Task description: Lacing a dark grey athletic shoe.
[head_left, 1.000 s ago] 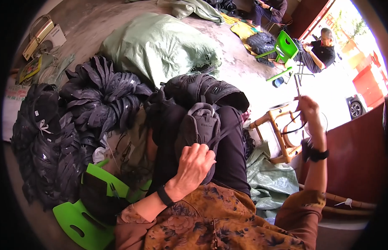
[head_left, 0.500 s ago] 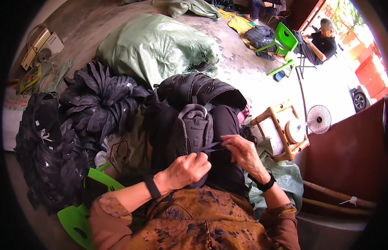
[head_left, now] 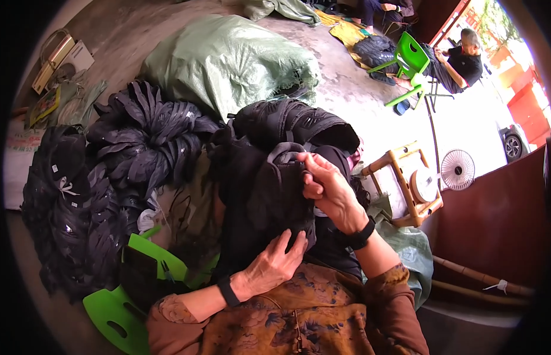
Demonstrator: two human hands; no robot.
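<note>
A black shoe upper [head_left: 266, 201] with a grey padded collar [head_left: 285, 152] lies across my lap, its plain dark side showing. My right hand [head_left: 329, 189] is closed in a pinch at the upper's right edge, beside the collar; what lies exactly between the fingertips is partly hidden. My left hand [head_left: 272, 269] rests on the lower end of the upper, fingers stretched out and slightly apart. Just beyond, more black shoe uppers [head_left: 293, 127] sit stacked on my knees.
Bundled black uppers [head_left: 148, 139] are piled at left, before a pale green woven sack [head_left: 228, 65]. A green chair [head_left: 118, 313] stands near left. At right are a bamboo stool [head_left: 391, 160] and white fan [head_left: 458, 169]. Another person [head_left: 462, 62] sits far right.
The upper has been turned, so its laced tongue side no longer shows. My right hand has moved up to the collar edge; my left hand has gone lower and its fingers have straightened.
</note>
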